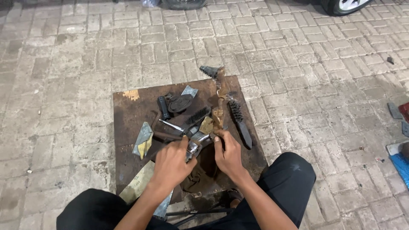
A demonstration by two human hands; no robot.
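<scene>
1. Rusty brown sheet metal, the work board [128, 115], lies flat on the brick paving [64, 85] in front of a person who sits with knees apart in black trousers [289, 179].
2. The left hand [172, 164] lies palm down at about 6 o'clock on the board, fingers curled over a small shiny metal part [192, 147]; the grip looks closed on it, though the palm hides most of the piece.
3. The right hand [228, 154] sits just beside it, at 3 o'clock from the part, fingertips pinched on the lower end of a rusty rod-like piece [219, 108] that runs up towards 12 o'clock. The two hands are close together, almost touching.
4. Judged from this, the step in hand is steadying the metal part with the left hand while the right works the rusty piece against or into it.
5. The next move seems to call for a firm left-hand hold and a fine, aligned push or twist from the right.
6. Around them: a wire brush [239, 121] at 2 o'clock, a second black-bristled brush [197, 116] at 12, a black handle [163, 107] and dark round pad [180, 102] at 11, and a folded abrasive scrap [143, 139] at 9.
</scene>
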